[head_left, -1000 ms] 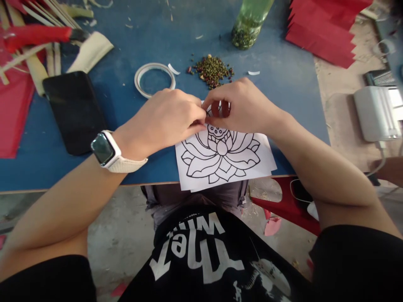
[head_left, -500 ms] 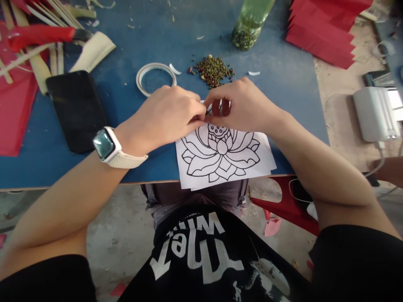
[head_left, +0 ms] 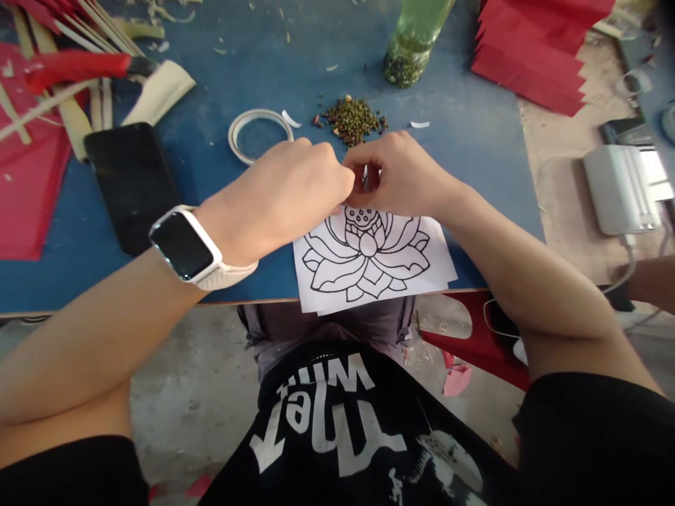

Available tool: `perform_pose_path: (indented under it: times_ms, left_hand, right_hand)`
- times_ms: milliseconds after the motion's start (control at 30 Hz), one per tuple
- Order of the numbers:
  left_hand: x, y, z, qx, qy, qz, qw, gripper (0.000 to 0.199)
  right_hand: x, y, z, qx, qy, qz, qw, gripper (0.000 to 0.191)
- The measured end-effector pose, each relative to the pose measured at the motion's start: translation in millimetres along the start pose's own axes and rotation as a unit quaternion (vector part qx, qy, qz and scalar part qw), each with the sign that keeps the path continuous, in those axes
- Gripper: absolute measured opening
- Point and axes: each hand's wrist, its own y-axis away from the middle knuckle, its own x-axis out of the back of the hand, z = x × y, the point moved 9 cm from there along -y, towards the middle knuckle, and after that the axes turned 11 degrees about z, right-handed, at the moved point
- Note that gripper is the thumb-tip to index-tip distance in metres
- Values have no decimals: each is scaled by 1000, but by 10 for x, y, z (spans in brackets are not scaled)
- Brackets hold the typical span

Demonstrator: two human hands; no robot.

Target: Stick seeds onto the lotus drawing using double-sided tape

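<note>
Sheets of white paper (head_left: 369, 270) printed with a black lotus outline lie at the table's front edge, overlapping slightly. My left hand (head_left: 295, 186), with a watch on its wrist, is closed over the paper's upper part, its fingertips turned out of sight. My right hand (head_left: 395, 172) touches it from the right, thumb and fingers curled into a pinch. Whatever the fingertips hold is too small or hidden to name. Just beyond the hands sits a pile of green and reddish beans (head_left: 354, 121). A roll of white tape (head_left: 236, 140) lies behind my left hand.
A black phone (head_left: 131, 186) and a red-handled tool (head_left: 79, 69) lie left, among bamboo strips. A green bottle (head_left: 416, 42) holding beans stands at the back. Red paper (head_left: 543, 56) and a white charger (head_left: 619, 190) are at right, near another person's arm (head_left: 654, 282).
My left hand has rolled over, its back and the watch face turning more upward, and its fingertips are now less visible. My right hand keeps its pinch. The view has shifted slightly.
</note>
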Motion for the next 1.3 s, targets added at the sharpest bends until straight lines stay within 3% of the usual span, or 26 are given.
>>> perform_pose_path:
  times_ms: [200, 367, 667, 833, 1100, 1300]
  left_hand:
    - [125, -57, 209, -23, 4, -21, 1000, 37]
    - [113, -56, 242, -15, -93, -108, 990, 36]
    - [-26, -114, -22, -43, 11, -31, 999, 34]
    - [-28, -133, 25, -23, -30, -75, 996, 38]
    - [227, -213, 245, -20, -72, -166, 983, 45]
    - [243, -176, 271, 2, -74, -154, 985, 45]
  right_hand:
    - [-13, -19, 10, 9, 2, 6, 1000, 9]
    - [11, -8, -35, 13, -11, -10, 1000, 12]
    - [-52, -25, 47, -8, 5, -7, 1000, 9]
    - [-50, -31, 57, -7, 8, -6, 1000, 8]
    - [-47, -54, 87, -63, -22, -20, 998, 20]
    - [0, -32, 55, -70, -40, -21, 997, 18]
